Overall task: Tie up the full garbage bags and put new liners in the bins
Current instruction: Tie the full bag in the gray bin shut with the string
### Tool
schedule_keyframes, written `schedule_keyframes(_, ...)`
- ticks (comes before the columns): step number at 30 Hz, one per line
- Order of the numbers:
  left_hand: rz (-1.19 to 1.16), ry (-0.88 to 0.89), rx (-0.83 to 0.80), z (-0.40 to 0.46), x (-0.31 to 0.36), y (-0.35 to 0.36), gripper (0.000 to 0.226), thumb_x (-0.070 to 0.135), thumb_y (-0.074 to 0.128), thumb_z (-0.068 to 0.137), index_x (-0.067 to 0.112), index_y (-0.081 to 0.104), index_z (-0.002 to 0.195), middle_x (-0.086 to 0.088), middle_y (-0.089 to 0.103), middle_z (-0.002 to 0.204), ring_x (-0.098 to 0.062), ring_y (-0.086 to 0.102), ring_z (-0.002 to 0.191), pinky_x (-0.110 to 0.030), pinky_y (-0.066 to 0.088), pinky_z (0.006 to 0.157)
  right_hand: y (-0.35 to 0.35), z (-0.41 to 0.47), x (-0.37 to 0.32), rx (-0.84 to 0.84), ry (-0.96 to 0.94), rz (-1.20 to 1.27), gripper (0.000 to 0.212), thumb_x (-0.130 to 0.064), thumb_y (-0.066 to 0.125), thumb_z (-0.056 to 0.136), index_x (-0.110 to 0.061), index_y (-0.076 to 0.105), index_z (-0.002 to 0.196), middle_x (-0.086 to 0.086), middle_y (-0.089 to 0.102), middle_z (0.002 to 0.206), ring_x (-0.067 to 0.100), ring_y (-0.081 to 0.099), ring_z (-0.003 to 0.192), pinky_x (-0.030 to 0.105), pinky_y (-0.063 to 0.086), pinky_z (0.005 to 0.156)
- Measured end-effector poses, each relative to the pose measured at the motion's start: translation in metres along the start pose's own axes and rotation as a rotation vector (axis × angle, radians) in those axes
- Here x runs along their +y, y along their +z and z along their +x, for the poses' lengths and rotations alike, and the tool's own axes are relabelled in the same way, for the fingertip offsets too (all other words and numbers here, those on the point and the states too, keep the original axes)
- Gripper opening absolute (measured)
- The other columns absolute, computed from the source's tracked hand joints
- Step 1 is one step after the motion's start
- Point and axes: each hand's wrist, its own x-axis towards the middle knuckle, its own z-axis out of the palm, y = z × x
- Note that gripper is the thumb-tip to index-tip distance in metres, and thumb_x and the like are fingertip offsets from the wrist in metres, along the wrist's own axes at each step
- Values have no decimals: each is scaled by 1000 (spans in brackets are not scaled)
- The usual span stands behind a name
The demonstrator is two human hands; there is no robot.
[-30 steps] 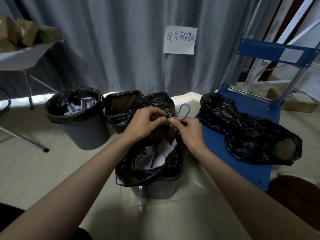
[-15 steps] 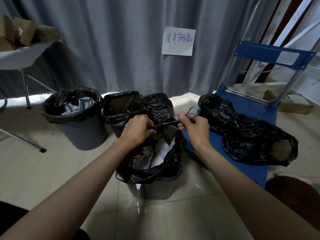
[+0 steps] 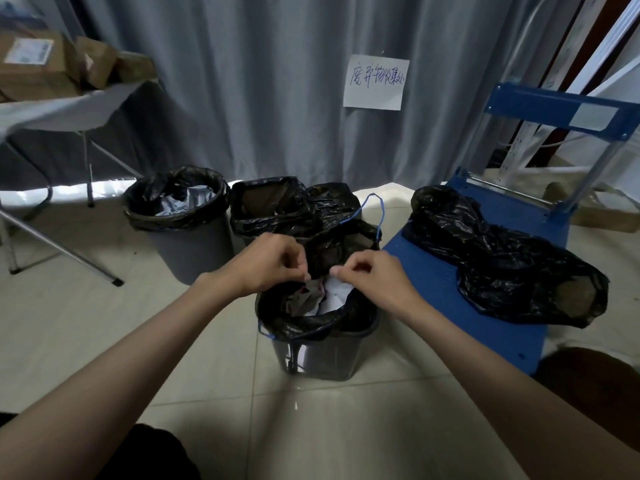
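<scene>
Both hands hover over the near bin point(image 3: 323, 355); the left hand point(image 3: 266, 263) and right hand point(image 3: 372, 277) have fingers curled, pinching the rim of its black liner bag point(image 3: 304, 322) at the far side of the opening; the blue drawstring point(image 3: 375, 209) loops up free behind the fingertips; crumpled paper point(image 3: 334, 301) lies just below them.

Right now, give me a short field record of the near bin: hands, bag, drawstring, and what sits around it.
left hand: fingers curled at the bag's far rim, pinching it
right hand: same, beside the left
near bin: black bag open, paper waste visible
blue drawstring: loop free, standing above the bag
behind: round bin and middle bin, both lined
right: black bag on cart, on the blue cart
</scene>
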Motion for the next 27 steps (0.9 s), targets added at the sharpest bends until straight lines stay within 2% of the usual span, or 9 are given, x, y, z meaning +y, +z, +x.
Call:
schedule_keyframes(2,-3,18,-40,-14,-1,0,11,28,81,77,25,72,72,12,66,74,-3,61,70,-28,52,67,11,-9,-11,-143,-122,-108,20,-51,79,72,-33,71,70,-9,65,82,4,52,85,20,38,75)
schedule_keyframes(4,-3,32,-53,-26,-3,0,9,28,81,77,25,73,73,12,65,75,-2,61,70,-32,53,67,23,-16,-18,-323,-238,-345,32,-66,74,64,-40,69,82,-14,60,91,9,44,97,27,34,88)
schedule_keyframes(5,0,37,-58,-31,-3,0,8,28,80,78,25,74,74,12,65,75,-3,60,69,-34,53,68,29,-19,-20,-390,-302,-463,37,-67,72,64,-40,67,89,-15,58,93,9,42,99,28,31,90)
schedule_keyframes(7,6,44,-77,-40,-1,-3,6,28,80,78,26,74,75,12,65,75,-3,61,69,-36,53,70,37,-23,-23,-432,-384,-570,32,-53,74,73,-37,64,98,-14,59,94,10,43,97,33,32,93)
schedule_keyframes(10,-35,20,-118,-48,3,-7,12,37,82,74,27,75,75,15,69,75,-3,62,69,-32,53,71,40,-23,-22,-322,-362,-485,14,-26,70,79,-31,67,90,-11,64,82,7,54,88,38,40,95)
schedule_keyframes(14,78,-27,-151,-50,5,-7,34,60,78,60,34,69,81,18,68,77,-1,62,76,-31,51,69,30,-13,-17,-137,-192,-215,13,-19,70,73,-31,66,75,-11,62,65,2,59,66,30,49,77)
schedule_keyframes(18,260,4,-68,-45,11,-4,15,40,75,79,30,68,88,18,56,67,-8,60,81,-31,49,71,20,-5,-15,-58,-132,-101,12,-11,72,74,-22,68,76,-9,61,63,3,55,59,18,44,66)
schedule_keyframes(23,141,1,22,-35,19,-14,6,34,73,84,29,71,83,15,63,71,-1,60,73,-29,51,70,26,-4,-12,-119,-165,-66,13,-14,81,77,-17,70,84,-6,61,66,4,52,58,21,48,64)
schedule_keyframes(27,-51,-21,117,-31,14,-19,9,26,71,87,28,68,78,10,68,74,-3,63,72,-37,54,71,35,-4,-5,-100,-178,-118,24,-17,79,80,-29,61,71,-7,62,67,4,55,61,29,51,66)
